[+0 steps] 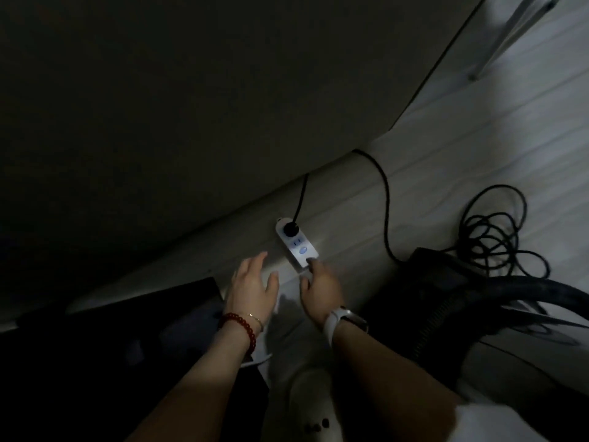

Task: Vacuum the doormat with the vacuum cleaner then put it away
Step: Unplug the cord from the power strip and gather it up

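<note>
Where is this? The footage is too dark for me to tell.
Probably a room in a home: pale plank floor, a white power strip lying on it beside the wall, and a vacuum cleaner with its coiled cord.

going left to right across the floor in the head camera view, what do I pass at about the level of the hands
Dark flat object by the wall → left hand, open, fingers spread → right hand, fingertip at the near end of the white power strip → black vacuum cleaner body → its loosely coiled black cord.
</note>
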{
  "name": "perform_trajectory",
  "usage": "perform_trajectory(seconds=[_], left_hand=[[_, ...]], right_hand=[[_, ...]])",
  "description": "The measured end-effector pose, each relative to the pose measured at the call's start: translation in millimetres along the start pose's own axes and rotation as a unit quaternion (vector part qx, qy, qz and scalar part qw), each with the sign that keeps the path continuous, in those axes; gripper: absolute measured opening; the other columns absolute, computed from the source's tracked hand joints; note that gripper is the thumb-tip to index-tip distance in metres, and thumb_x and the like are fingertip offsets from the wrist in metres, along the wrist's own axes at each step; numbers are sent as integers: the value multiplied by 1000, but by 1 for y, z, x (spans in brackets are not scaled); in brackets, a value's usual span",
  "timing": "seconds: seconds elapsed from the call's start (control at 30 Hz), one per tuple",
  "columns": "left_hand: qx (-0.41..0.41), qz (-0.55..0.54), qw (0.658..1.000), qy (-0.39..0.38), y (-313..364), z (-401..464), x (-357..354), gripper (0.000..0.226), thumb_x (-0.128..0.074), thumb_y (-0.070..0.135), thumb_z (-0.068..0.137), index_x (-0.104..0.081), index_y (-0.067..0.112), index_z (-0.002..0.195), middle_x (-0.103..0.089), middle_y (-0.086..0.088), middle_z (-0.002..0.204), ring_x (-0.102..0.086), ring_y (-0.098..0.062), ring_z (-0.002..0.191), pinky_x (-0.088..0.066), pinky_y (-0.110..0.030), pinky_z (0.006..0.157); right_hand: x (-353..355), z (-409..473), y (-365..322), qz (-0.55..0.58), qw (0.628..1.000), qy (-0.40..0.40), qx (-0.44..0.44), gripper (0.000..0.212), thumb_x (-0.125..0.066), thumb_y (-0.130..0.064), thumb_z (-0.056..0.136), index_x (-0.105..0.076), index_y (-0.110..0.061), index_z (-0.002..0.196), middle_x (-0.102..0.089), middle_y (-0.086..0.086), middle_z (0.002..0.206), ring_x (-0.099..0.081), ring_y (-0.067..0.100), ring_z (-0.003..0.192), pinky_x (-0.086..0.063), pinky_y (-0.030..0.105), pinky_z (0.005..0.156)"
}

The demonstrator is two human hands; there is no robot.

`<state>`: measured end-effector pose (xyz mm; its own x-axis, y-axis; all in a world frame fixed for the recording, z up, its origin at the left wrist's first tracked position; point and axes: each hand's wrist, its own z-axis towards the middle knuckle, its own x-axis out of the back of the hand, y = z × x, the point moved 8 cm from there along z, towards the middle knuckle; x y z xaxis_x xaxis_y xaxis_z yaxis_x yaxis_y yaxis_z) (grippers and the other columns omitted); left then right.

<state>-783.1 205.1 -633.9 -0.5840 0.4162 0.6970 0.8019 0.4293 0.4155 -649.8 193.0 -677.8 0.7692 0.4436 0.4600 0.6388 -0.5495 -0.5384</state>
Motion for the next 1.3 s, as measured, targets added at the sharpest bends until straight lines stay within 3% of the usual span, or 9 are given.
perform_trajectory(seconds=[0.13,0.3,0.37,0.47,0.57,0.73,0.97,1.07,1.3], left_hand=[[14,-30,999,25,-21,32,-23,51,-47,24,95,-33,16,142,-35,-6,145,-37,-21,132,-33,-28,103],[30,-56,997,45,-53,46,-60,51,-50,23,93,-34,14,142,-36,-6,144,-38,-20,131,-31,-27,103],[30,-43,998,46,-65,53,-68,53,-51,24,93,-34,15,142,-36,-6,143,-41,-22,128,-34,-30,102],[27,-19,999,28,-75,67,-79,59,-51,29,92,-28,17,145,-30,-5,148,-36,-22,132,-34,-33,106],[15,-6,1000,21,-75,81,-92,71,-54,34,90,-16,20,148,-16,0,156,-21,-19,142,-26,-35,113],[-8,7,999,-45,-63,94,-135,82,-59,26,87,-5,23,149,1,5,158,1,-16,146,-18,-41,118],[18,127,991,-24,-75,95,-154,88,-53,17,90,14,34,145,12,12,156,14,-21,144,-2,-49,115],[29,133,990,-29,-81,97,-155,94,-54,15,89,20,42,141,18,10,156,19,-24,143,3,-55,113],[26,179,978,-105,-57,93,-153,94,-56,31,87,19,37,142,28,-1,153,23,-30,141,2,-59,114]], right_hand=[[-3,65,17,45,999,9,0,43,-53,-16,91,-43,-5,132,-49,19,131,-48,32,119,-38,38,101],[-27,129,11,-9,998,-3,63,57,-59,-22,89,-37,-10,139,-41,21,135,-40,36,124,-34,34,101],[-37,148,7,-35,995,21,87,55,-60,-31,86,-43,-16,137,-45,20,131,-43,36,119,-37,34,97],[-47,166,4,-103,987,38,116,46,-45,-41,86,-60,-12,119,-53,16,123,-49,34,112,-38,30,88],[-49,159,11,-116,983,40,136,28,-52,-23,90,-65,-7,109,-58,19,114,-54,35,103,-42,34,82],[-45,121,39,-9,994,61,86,24,-60,-22,86,-64,0,95,-65,21,98,-60,35,92,-48,41,78],[-49,101,28,-167,972,71,149,25,-53,-26,90,-59,-6,105,-58,13,106,-56,30,97,-34,29,66],[-42,96,24,-174,968,93,156,27,-51,-26,92,-59,-6,108,-58,13,108,-57,31,97,-29,26,66],[-14,78,5,-168,950,138,224,24,-53,-26,92,-60,-4,97,-61,13,96,-61,28,80,-43,29,62]])
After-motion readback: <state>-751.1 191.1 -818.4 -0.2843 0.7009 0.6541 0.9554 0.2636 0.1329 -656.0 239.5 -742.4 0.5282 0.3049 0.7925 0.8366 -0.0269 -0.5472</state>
